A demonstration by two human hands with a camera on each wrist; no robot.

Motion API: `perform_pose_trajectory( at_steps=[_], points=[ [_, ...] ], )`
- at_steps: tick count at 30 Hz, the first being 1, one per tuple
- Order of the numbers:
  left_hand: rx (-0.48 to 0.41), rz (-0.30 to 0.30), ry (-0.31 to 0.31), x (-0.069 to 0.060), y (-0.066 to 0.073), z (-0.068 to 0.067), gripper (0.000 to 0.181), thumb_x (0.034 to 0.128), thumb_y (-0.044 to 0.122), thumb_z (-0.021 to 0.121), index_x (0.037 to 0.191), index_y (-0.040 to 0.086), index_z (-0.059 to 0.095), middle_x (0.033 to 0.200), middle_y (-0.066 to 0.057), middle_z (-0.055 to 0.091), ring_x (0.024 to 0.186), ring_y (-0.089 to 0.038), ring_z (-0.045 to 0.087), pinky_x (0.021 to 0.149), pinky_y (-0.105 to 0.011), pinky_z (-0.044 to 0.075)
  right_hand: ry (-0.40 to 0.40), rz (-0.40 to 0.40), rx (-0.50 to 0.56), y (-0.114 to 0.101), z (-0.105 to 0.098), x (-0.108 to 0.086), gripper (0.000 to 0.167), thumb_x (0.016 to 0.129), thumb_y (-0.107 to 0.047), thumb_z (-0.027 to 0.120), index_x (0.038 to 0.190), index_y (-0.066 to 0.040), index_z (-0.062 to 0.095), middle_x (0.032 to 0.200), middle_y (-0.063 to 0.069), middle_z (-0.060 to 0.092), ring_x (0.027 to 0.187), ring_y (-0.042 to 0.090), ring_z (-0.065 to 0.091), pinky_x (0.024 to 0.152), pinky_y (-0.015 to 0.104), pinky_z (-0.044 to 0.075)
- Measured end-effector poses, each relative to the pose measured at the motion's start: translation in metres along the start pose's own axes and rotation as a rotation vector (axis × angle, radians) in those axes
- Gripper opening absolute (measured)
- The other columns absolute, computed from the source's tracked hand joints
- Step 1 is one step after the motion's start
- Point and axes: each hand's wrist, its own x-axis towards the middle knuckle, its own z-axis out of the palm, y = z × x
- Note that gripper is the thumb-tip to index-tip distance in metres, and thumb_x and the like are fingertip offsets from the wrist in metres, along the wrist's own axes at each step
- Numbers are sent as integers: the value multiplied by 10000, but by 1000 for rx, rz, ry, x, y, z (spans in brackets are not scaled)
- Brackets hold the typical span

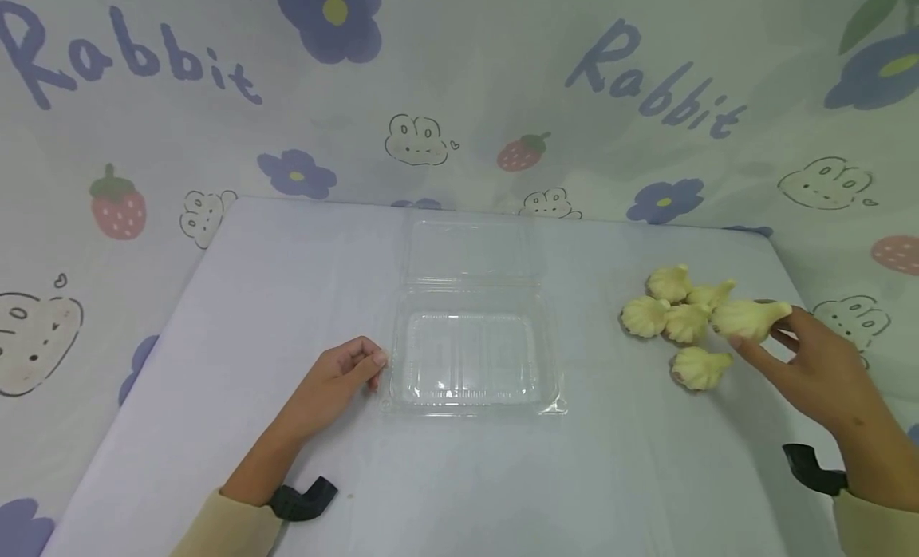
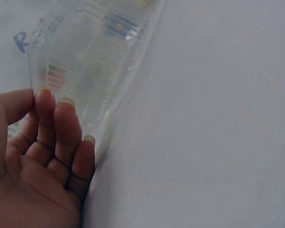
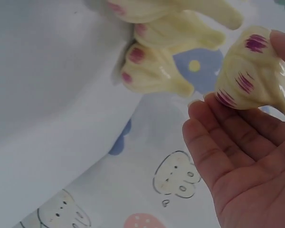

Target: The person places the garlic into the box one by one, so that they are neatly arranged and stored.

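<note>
A clear plastic clamshell box (image 1: pixel 470 409) lies on the white table with its lid (image 1: pixel 470 250) folded back away from me. At its left edge, my left hand (image 1: pixel 345 369) pinches the rim between thumb and fingers. The left wrist view shows the fingertips (image 2: pixel 66 121) against the box's side wall. Over on the right, my right hand (image 1: pixel 818 365) holds a pale yellow garlic bulb (image 1: pixel 750 321) by thumb and fingers. Purple streaks mark this bulb (image 3: pixel 249 76) in the right wrist view. Several more garlic bulbs (image 1: pixel 687 323) lie grouped just left of that hand.
One garlic bulb (image 1: pixel 700 369) sits slightly apart, nearer me than the group. A printed cloth with rabbits and flowers (image 1: pixel 459 94) hangs behind the table (image 1: pixel 459 485) and along its sides. Black wrist mounts (image 1: pixel 305 499) show at both sleeves.
</note>
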Motion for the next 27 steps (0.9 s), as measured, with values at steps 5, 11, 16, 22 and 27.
perform_pose_trajectory(
  at_steps=[5, 11, 16, 22, 27],
  points=[
    [1, 0, 4, 0, -1, 0, 252, 1091, 260, 590, 1006, 27, 639, 822, -70, 596, 807, -240, 582, 725, -293, 455, -5, -15, 24, -15, -5, -2, 687, 990, -362, 735, 1418, 95, 453, 1350, 419, 526, 1197, 655, 516, 871, 760, 425],
    [-4, -1, 4, 0, -1, 0, 253, 1091, 263, 589, 1003, 31, 643, 826, -69, 601, 817, -237, 578, 732, -289, 449, -24, -77, 61, -36, -9, -3, 691, 973, -348, 763, 1452, 60, 479, 1368, 373, 554, 1186, 650, 535, 841, 766, 439],
    [-11, 6, 0, 0, -2, 0, 254, 1090, 263, 591, 1008, 29, 645, 829, -73, 601, 818, -240, 583, 737, -294, 454, -22, -118, 65, -53, -9, -4, 716, 962, -321, 781, 1469, 77, 469, 1393, 367, 545, 1184, 632, 549, 827, 749, 452],
    [-12, -12, 7, 0, -1, 1, 252, 1085, 267, 601, 1008, 32, 649, 834, -79, 604, 820, -245, 577, 729, -296, 451, 9, -210, 149, -69, -6, -4, 670, 918, -247, 839, 1482, -63, 527, 1419, 232, 595, 1197, 514, 600, 813, 175, 526],
    [-12, 5, 11, -1, -2, 1, 256, 1088, 258, 596, 1007, 21, 645, 831, -74, 601, 823, -240, 577, 736, -293, 453, 25, -289, 204, -89, -2, 0, 702, 879, -201, 876, 1480, -85, 531, 1478, 197, 566, 1169, 533, 604, 736, 19, 415]
  ],
)
